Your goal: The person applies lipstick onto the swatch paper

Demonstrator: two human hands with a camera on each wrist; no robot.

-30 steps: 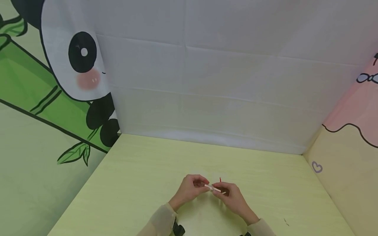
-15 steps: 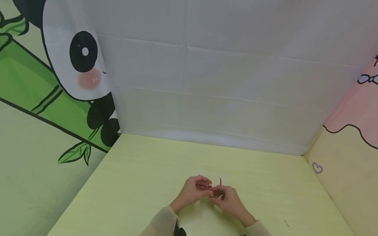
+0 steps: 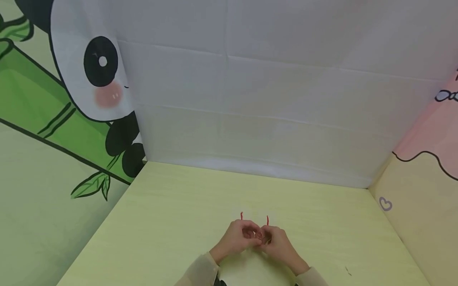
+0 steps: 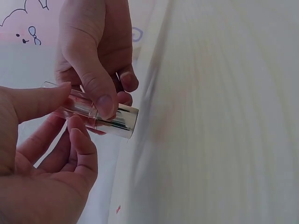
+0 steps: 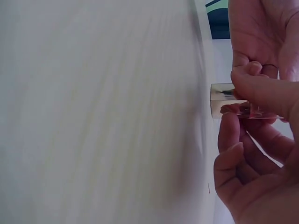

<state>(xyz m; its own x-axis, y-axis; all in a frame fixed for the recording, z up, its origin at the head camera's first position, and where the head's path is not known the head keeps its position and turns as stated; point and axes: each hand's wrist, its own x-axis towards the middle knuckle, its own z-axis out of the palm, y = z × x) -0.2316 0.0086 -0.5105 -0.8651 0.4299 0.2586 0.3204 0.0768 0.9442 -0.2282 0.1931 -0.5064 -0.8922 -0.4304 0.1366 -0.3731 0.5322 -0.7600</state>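
Note:
Both hands meet over the front middle of the table, on a lipstick tube (image 4: 126,120) with a shiny metallic base and a clear cap (image 4: 84,105). My left hand (image 3: 240,239) pinches the clear part between thumb and fingers. My right hand (image 3: 280,247) grips the metallic base, its thumb lying across it in the left wrist view. In the right wrist view the base's square end (image 5: 217,101) sticks out past the fingers. Something reddish shows through the clear part. Most of the tube is covered by fingers in the head view.
Just beyond the hands are two short red marks, a left one (image 3: 241,215) and a right one (image 3: 267,220). The pale wooden table (image 3: 171,206) also bears a thin dark mark (image 3: 348,271) at right. A white sheet (image 3: 250,119) hangs behind, with printed cloths at both sides.
The hands have drawn closer together; the tube, earlier lying slanted between them, has turned and is more hidden. The left hand moved slightly right and nearer, uncovering the left red mark.

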